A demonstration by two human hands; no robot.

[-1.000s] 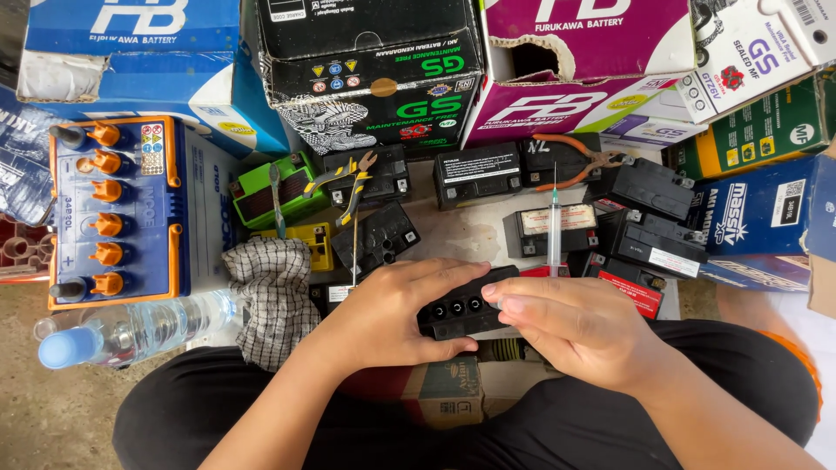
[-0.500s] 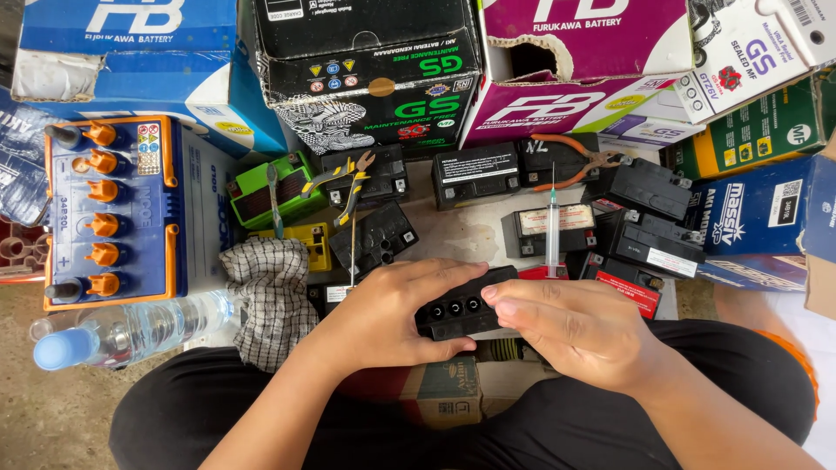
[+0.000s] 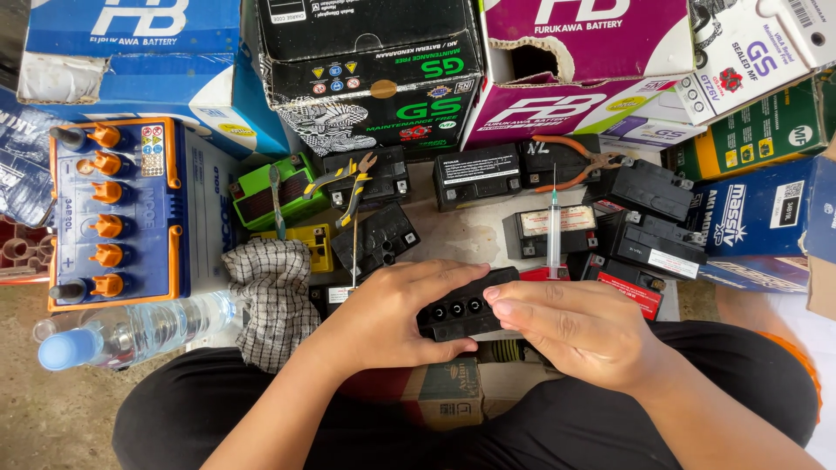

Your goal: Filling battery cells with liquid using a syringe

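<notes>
A small black battery with a row of open cell holes on top rests over my lap. My left hand wraps around its left end and grips it. My right hand lies on its right end, fingertips pressed to the top beside the holes. A syringe with its needle pointing away stands just behind my right hand, among other small black batteries.
A big blue battery with orange caps sits at left, a water bottle and checked cloth near it. Yellow-handled pliers and orange-handled pliers lie on batteries. Cardboard battery boxes line the back and right.
</notes>
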